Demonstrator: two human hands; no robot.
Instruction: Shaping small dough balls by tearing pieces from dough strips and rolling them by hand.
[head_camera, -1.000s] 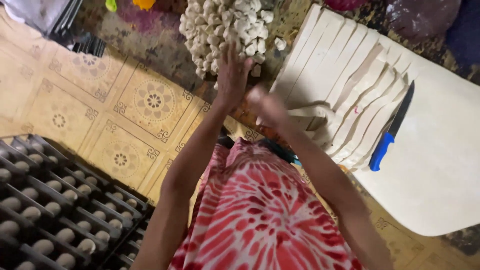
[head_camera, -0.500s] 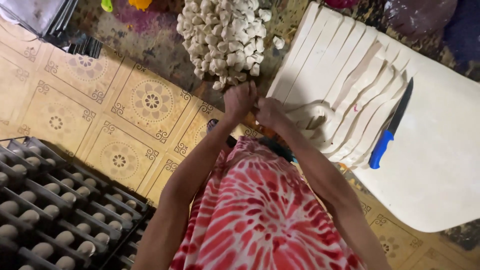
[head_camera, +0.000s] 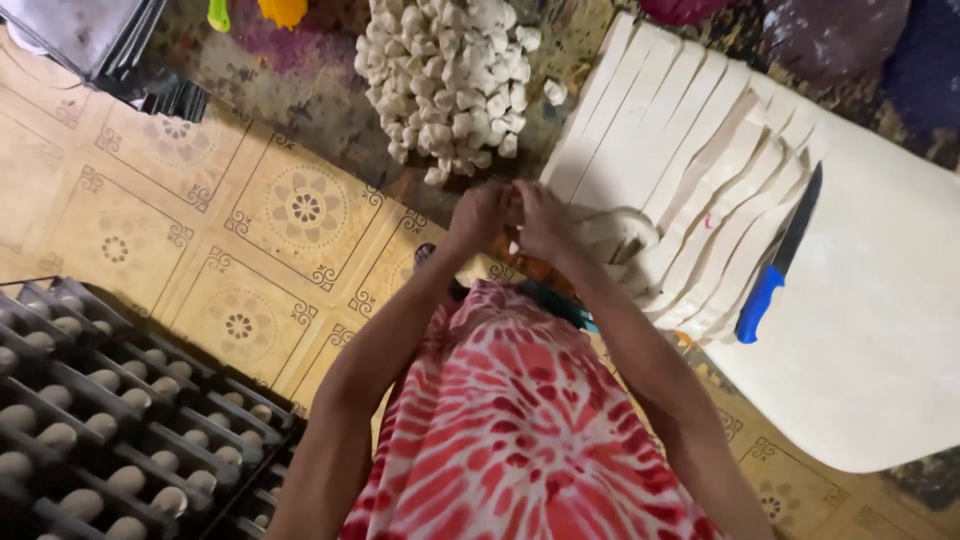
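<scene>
Hands are now brought together over the floor, where a second ago the left hand (head_camera: 480, 212) was stretched out to the dough pile (head_camera: 445, 80); a new piece appears to be under shaping. Both arms are extended forward, wrists close, the right hand (head_camera: 545, 220) pressed against the left, fingers curled around a dough strip (head_camera: 610, 232) trailing from the cut sheet (head_camera: 690, 150) beside the knife (head_camera: 775, 260).

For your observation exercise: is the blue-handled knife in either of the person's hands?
No. The blue-handled knife lies on the white dough sheet, apart from both hands.
</scene>
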